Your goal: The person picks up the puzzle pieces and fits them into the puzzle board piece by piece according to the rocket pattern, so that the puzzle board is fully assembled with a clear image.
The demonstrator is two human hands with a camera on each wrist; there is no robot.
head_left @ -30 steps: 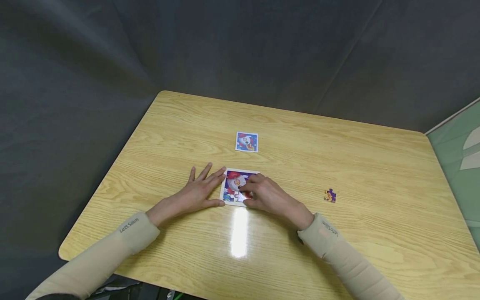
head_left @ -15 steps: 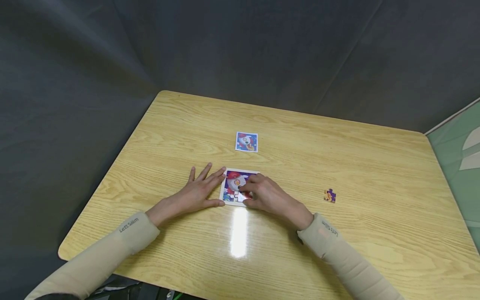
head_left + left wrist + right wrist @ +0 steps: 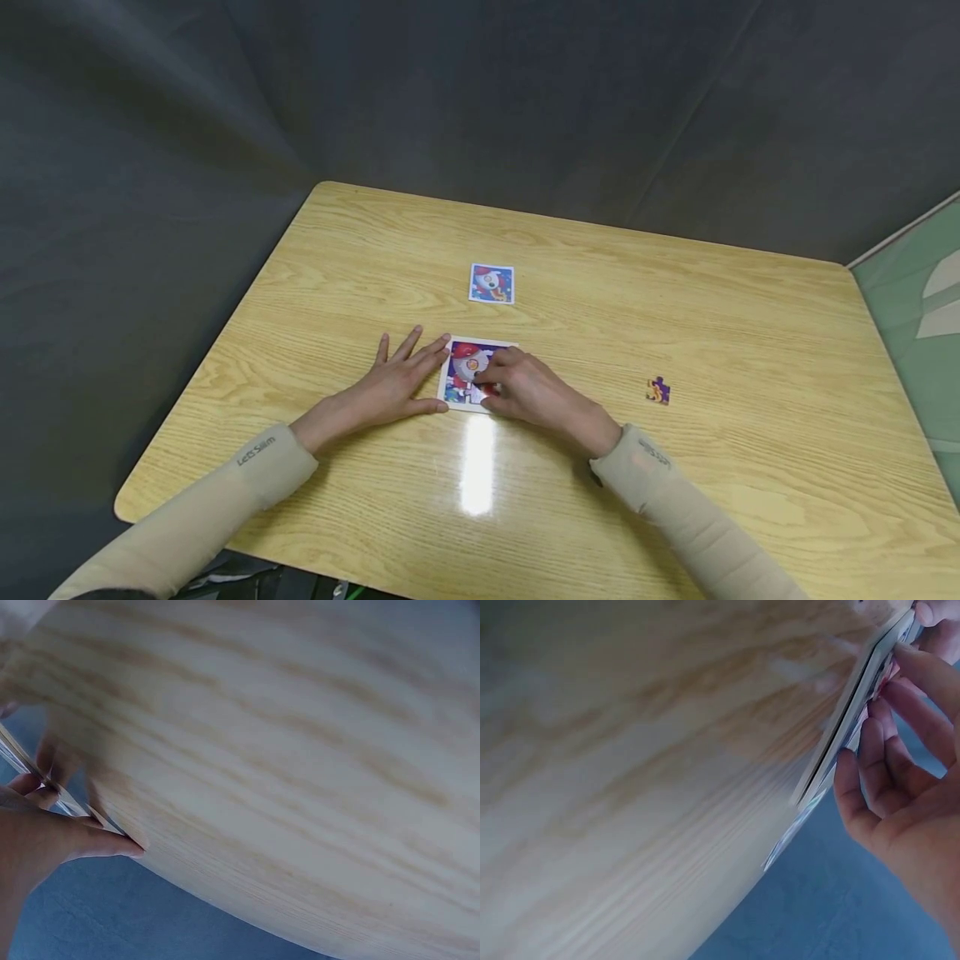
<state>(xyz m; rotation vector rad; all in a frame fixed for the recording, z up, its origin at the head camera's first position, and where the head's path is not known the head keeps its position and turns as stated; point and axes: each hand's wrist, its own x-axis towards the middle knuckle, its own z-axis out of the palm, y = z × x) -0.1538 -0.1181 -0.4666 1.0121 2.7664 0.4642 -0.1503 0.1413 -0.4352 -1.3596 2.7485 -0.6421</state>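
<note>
A small jigsaw puzzle (image 3: 467, 357) in a pale tray lies on the table in the head view, with a red, grey and purple picture. My left hand (image 3: 393, 387) lies spread at its left side, fingertips and thumb touching the tray's edge; the left wrist view shows the thumb (image 3: 112, 842) along that edge. Over the puzzle's lower right part, my right hand (image 3: 536, 390) has its thumb and forefinger around a puzzle piece (image 3: 475, 395), largely covered by the fingers. In the right wrist view, the other fingers (image 3: 877, 765) are bent close to the tray (image 3: 847, 720).
One loose purple and orange puzzle piece (image 3: 658, 391) lies on the table to the right. Beyond the puzzle is a square picture card (image 3: 492, 284) with a similar design. The wooden table (image 3: 750, 350) reaches back to a dark curtain (image 3: 525, 108).
My right thumb and forefinger have shifted slightly left over the lower part of the puzzle. My left hand stays in place at the tray, and the loose piece and card lie as before.
</note>
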